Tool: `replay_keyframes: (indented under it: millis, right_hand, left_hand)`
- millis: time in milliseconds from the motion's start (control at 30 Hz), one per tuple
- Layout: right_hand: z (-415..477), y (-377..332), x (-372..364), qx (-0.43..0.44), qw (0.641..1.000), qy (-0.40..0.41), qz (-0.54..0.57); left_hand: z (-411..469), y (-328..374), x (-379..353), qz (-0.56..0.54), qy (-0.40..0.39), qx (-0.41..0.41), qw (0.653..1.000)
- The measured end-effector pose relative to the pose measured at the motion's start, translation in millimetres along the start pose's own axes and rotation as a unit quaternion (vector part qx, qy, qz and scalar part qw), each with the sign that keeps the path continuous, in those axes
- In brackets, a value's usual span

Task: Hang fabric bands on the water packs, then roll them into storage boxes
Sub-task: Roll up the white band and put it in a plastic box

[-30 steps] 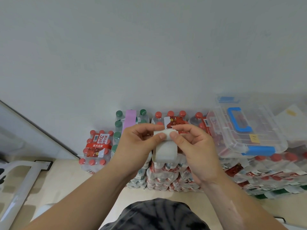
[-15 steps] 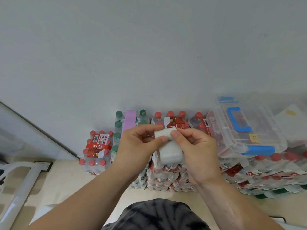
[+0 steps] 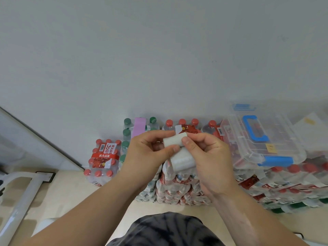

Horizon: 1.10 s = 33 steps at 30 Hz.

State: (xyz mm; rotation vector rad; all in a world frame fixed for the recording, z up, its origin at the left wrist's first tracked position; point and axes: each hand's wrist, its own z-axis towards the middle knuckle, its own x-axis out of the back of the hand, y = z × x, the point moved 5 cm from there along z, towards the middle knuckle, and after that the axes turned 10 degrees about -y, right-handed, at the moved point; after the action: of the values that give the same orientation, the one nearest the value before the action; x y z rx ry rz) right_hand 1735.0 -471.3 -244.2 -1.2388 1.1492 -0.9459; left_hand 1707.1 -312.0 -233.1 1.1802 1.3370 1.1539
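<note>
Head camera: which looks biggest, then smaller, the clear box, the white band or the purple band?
1. clear box
2. white band
3. purple band
The white band is nearer the camera, so its lead over the purple band is unsure.

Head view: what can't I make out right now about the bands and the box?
All in the head view:
- White band: how tightly it is rolled; the left hand and right hand cover its ends.
- Purple band: its lower end, behind the left hand.
- Clear box: contents, blurred through the lid; its yellow label is too small to read.
- Water packs: cut off by the right edge.
</note>
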Motion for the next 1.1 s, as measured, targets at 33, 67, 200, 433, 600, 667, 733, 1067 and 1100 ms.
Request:
replay_keyframes:
  millis: [33,67,200,433,600,667,733,1067,1100]
  right_hand:
    - [-0.2,0.3,0.1,0.000,1.000,0.000,0.003]
    - [-0.6,0.5,0.3,0.001,1.000,0.000,0.006]
    - [-1.4,4.1,3.0,0.004,1.000,-0.005,0.018]
    - [-0.1,3.6,6.1,-0.030,0.999,-0.021,0.023]
    - [0.3,0.4,7.3,-0.039,0.999,-0.025,0.005]
    - [-0.7,2.2,8.1,-0.037,0.999,-0.020,0.000]
    - [-1.2,2.1,7.0,-0.033,0.999,-0.020,-0.009]
    - [-1.8,1.6,5.2,-0.032,0.999,-0.037,-0.006]
    - [-1.6,1.8,4.6,-0.044,0.998,-0.039,-0.001]
  left_hand:
    - [-0.7,-0.6,-0.7,-0.016,0.000,-0.001,1.000]
    - [-1.3,-0.6,-1.2,-0.027,0.000,-0.002,1.000]
    - [-2.2,-1.7,-1.0,-0.013,0.005,0.010,1.000]
    - [-2.0,-4.1,-1.7,-0.032,-0.008,0.022,0.999]
    - [-3.0,-7.7,-2.7,-0.042,-0.026,0.034,0.998]
    - [-2.7,-8.3,-4.3,-0.033,-0.033,0.037,0.998]
    - [-2.2,-7.9,-4.8,-0.026,-0.026,0.037,0.999]
    - [0.2,-5.7,0.7,-0.027,-0.002,0.036,0.999]
    - [-0.1,-6.5,0.8,-0.034,0.000,0.038,0.999]
